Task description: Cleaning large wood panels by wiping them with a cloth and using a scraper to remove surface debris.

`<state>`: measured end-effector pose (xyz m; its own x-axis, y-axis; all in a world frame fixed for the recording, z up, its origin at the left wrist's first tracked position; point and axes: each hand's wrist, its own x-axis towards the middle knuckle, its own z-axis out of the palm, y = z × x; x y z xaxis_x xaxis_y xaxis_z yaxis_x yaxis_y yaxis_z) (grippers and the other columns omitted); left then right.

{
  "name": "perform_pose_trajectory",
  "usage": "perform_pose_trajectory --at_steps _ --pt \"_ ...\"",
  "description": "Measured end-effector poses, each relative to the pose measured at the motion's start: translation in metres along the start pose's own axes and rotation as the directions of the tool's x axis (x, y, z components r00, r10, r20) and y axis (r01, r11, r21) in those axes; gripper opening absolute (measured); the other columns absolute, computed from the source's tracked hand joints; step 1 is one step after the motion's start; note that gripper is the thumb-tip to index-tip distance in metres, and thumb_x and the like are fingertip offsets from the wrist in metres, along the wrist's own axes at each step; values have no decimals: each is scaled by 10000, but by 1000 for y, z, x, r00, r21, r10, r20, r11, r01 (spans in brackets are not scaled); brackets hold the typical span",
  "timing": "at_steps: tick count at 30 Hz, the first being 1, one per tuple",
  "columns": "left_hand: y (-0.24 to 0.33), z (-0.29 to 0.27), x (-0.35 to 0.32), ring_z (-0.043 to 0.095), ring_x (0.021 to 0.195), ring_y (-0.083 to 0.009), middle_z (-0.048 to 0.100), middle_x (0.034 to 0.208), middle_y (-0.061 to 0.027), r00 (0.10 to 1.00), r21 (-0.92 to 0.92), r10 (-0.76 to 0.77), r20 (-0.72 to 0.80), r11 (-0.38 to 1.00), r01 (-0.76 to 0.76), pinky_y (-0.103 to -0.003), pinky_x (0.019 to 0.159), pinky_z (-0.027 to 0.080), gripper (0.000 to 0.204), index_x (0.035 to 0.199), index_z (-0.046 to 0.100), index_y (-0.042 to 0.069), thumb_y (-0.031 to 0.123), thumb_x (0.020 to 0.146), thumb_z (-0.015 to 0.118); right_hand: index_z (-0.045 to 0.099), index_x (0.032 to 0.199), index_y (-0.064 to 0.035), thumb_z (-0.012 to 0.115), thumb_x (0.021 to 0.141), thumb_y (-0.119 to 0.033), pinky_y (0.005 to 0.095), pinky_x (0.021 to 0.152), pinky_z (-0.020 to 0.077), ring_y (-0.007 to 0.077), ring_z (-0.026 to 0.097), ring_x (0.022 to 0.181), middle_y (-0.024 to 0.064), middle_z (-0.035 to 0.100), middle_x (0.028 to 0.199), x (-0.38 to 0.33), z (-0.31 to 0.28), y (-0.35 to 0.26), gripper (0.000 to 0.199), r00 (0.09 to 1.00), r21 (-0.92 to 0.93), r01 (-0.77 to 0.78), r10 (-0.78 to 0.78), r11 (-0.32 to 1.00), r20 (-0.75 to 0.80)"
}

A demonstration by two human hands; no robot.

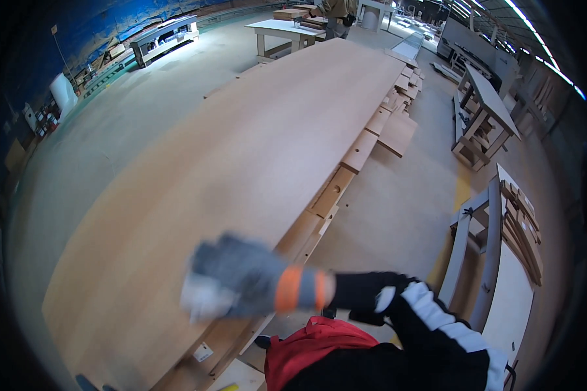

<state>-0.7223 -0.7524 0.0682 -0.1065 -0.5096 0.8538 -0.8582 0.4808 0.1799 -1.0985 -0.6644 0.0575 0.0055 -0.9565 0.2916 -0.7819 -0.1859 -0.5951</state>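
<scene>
A very large, long sheet of light brown wood (241,150) lies flat in front of me and runs far away toward the back. My right hand (241,277), in a grey knit glove with orange cuff bands, reaches across from the right and rests on the sheet near its front right edge. It is blurred by motion. A small white wad or pad (203,301) sits under its fingers against the wood. My black sleeve with a white stripe (430,313) follows behind it. My left hand is out of sight.
Short wooden blocks (359,151) stick out from under the sheet's right edge. To the right stand a wooden workbench (486,104) and a grey rack with stacked boards (522,228). Another person (338,16) stands by a pale table (284,29) at the far end.
</scene>
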Motion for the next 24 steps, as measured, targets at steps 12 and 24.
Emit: perform_pose_trajectory --at_steps 12,24 --pt "257 137 -37 376 1358 -335 452 1423 -200 759 -280 301 577 946 -163 -435 1101 287 420 1343 488 -12 152 957 478 658 1058 -264 513 875 -495 462 869 441 318 526 1035 130 572 1157 -104 -183 252 329 923 -679 -271 -16 682 -384" --pt "287 156 -13 507 1187 -414 574 1238 -252 774 -79 299 558 948 -310 -463 1012 397 365 1207 589 -48 223 965 548 606 1151 -33 594 770 -508 432 1053 330 343 487 1201 170 578 1225 -78 -157 238 608 942 -239 -60 -24 969 -334"
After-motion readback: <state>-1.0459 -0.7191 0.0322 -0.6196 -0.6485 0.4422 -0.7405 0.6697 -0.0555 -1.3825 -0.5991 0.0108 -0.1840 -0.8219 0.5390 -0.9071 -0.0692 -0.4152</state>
